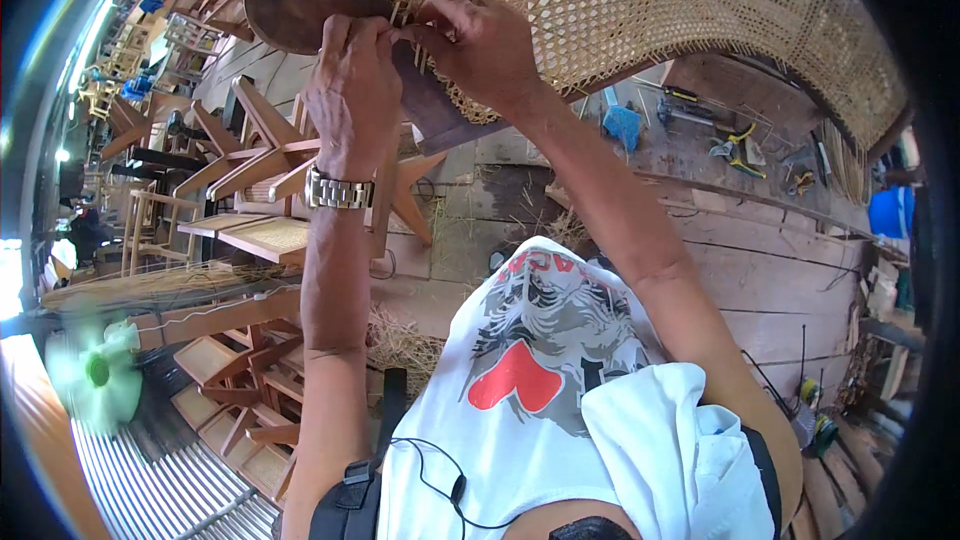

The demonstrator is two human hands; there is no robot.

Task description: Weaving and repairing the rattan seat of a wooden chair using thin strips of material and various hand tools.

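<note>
A large woven cane panel (650, 10) in a dark wooden frame (300, 0) spans the top of the view. At its left edge, loose strands stick out where the weave meets the wood. My left hand (352, 90), with a metal watch (340, 190) on the wrist, is closed in a pinch against the wood. Close beside it my right hand (485, 52) pinches too, thumb and forefinger nearly meeting the left fingertips. Thin pale cane strands (421, 58) run between and below the fingers. Exactly where each strand is gripped is partly hidden.
On a low wooden platform to the right lie a hammer (690, 118), yellow-handled pliers (738, 152) and a blue plastic piece (621, 122). Wooden chair frames (265, 155) stack up at left. A green fan (98, 372) stands lower left; a blue container (890, 212) is far right.
</note>
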